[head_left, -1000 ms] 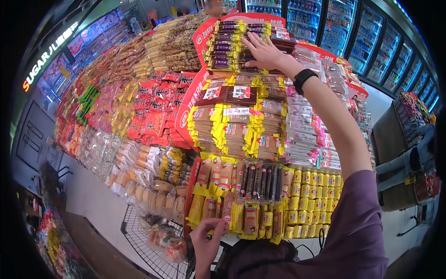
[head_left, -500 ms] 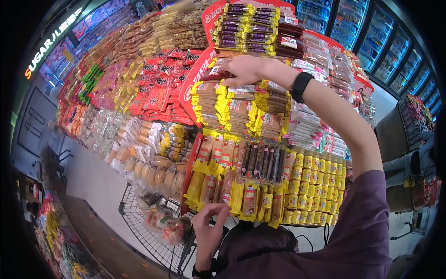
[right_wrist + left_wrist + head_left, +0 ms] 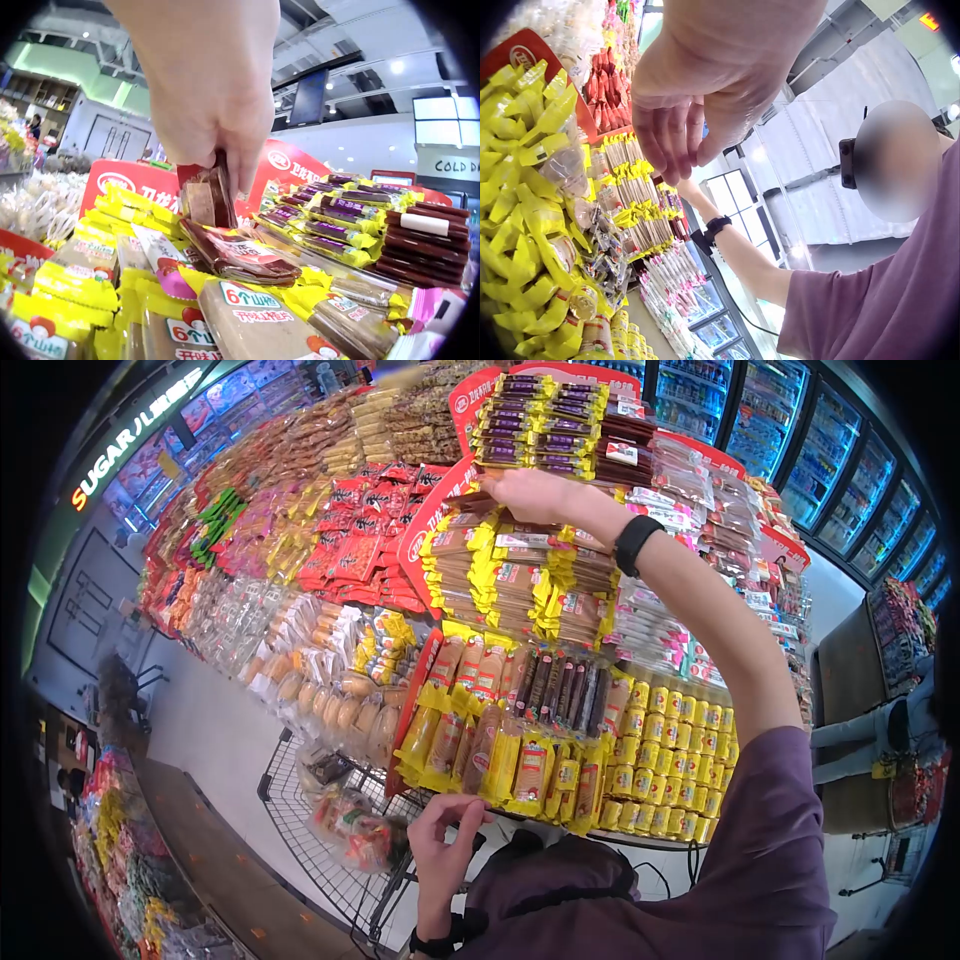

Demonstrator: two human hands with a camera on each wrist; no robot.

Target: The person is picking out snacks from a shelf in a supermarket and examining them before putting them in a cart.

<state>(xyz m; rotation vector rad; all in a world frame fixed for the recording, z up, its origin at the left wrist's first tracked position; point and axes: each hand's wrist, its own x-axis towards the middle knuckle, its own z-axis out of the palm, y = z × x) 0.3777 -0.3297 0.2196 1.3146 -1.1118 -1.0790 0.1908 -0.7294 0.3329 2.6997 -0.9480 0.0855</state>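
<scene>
Right hand [image 3: 214, 90] has its fingers and thumb clamped on at least one dark brown snack packet [image 3: 202, 201] (can't tell the exact count), between two red signs [image 3: 126, 180] on the display stand [image 3: 645, 844] and just above a small pile of similar packets [image 3: 244, 256]. Left hand [image 3: 443, 852] hangs near the stand's front edge, four fingers together, loosely bent.

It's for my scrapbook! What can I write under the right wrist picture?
A right hand grips dark snack packaging above yellow-edged packets, with purple-labelled bars beyond.
</scene>
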